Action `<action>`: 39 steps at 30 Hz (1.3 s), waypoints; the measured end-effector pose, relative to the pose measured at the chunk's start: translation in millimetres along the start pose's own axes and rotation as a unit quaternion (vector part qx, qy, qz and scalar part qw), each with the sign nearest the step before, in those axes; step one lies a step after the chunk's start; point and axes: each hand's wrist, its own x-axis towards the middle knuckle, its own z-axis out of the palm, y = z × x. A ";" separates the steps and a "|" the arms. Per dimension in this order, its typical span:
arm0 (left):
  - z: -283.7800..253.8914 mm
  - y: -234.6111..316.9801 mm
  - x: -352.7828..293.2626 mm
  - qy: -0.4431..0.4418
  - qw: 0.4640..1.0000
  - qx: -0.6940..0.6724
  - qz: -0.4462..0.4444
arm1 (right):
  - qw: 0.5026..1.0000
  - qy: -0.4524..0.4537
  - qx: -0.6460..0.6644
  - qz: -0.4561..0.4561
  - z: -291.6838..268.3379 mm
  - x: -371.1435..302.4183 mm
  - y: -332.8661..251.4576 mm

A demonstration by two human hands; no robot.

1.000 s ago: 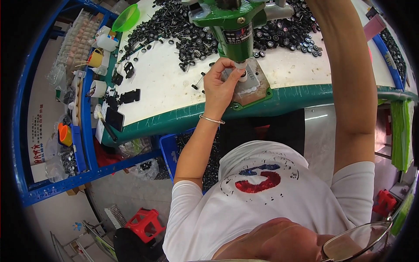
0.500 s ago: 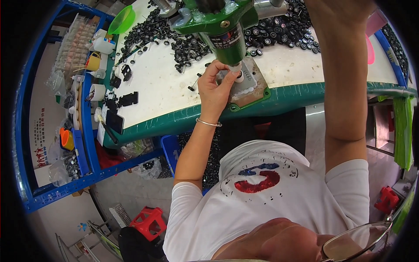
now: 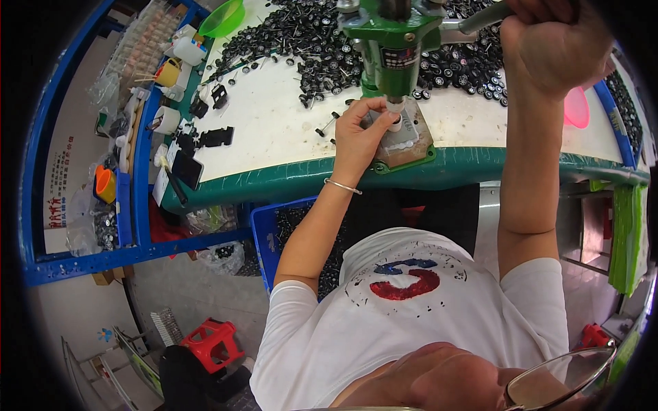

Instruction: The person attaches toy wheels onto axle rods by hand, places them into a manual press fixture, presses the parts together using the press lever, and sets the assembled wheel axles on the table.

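A green hand press (image 3: 397,68) stands at the table's near edge, its white tip directly over a metal base plate (image 3: 411,147). My left hand (image 3: 360,140) is closed at that tip, thumb and forefinger pinched together. Just below the thumb is a small dark and white round piece (image 3: 396,123), standing on the plate; the fingers partly cover what they pinch. At the upper right my right hand (image 3: 558,51) is wrapped around the grey press lever (image 3: 485,16). Two black wheels on a thin axle (image 3: 327,124) lie left of my left hand.
Heaps of small black wheels (image 3: 274,38) cover the table's far side. Black plastic parts (image 3: 216,137) and a phone (image 3: 186,170) lie at left. A green bowl (image 3: 223,18) and pink bowl (image 3: 577,108) flank the heaps. A blue crate (image 3: 264,236) stands below the table edge.
The view has shifted, so the table appears lower. My right hand, with its grip on the press lever, now shows more fully. My left hand stays at the press tip.
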 end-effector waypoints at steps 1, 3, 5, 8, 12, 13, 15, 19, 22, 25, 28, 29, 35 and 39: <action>0.6 -0.2 0.0 0.003 1.000 -0.001 0.002 | 1.000 -0.003 0.002 -0.001 -0.6 0.6 1.5; -0.3 -0.6 -0.2 -0.003 0.999 0.012 0.048 | 1.000 -0.004 0.022 -0.004 1.2 -0.7 1.7; -1.9 -2.7 0.5 -0.004 0.999 0.011 0.043 | 0.999 -0.004 0.039 -0.009 1.6 -1.2 2.1; 0.2 -1.4 0.8 -0.008 0.999 0.006 0.040 | 0.998 -0.007 0.046 -0.032 -2.6 1.5 10.0; 0.2 8.8 -1.3 -0.021 0.999 -0.026 0.001 | 0.996 -0.017 0.090 -0.003 -0.7 12.1 18.9; 0.9 10.0 -0.6 -0.020 0.999 -0.027 0.002 | 0.996 0.006 0.076 0.035 0.9 17.5 21.2; -1.4 9.3 0.9 -0.019 0.999 -0.038 0.002 | 0.989 0.040 0.053 0.133 17.5 28.8 16.8; -3.7 -5.9 10.1 -0.009 0.997 0.024 0.073 | 0.953 0.031 0.092 0.288 19.6 52.3 80.1; -18.4 -3.0 12.6 0.038 0.995 0.024 0.088 | 0.927 0.009 0.128 0.352 18.2 49.2 91.8; -59.7 -6.6 18.7 0.119 0.985 0.113 0.059 | 0.919 0.012 0.097 0.382 11.8 30.6 83.7; -98.4 -12.6 25.6 0.134 0.957 0.258 0.010 | 0.912 0.031 -0.009 0.410 -22.0 4.0 75.4; -104.0 -14.1 29.4 0.117 0.949 0.293 -0.020 | 0.914 -0.109 -0.241 0.309 -80.4 -18.9 109.9; -124.3 -9.8 24.4 0.053 0.879 0.468 -0.076 | 0.847 -0.205 -0.201 0.448 -81.1 -133.9 96.4; -102.9 -11.1 35.2 0.077 0.847 0.522 0.064 | 0.834 -0.345 -0.306 0.303 -77.6 -180.8 91.7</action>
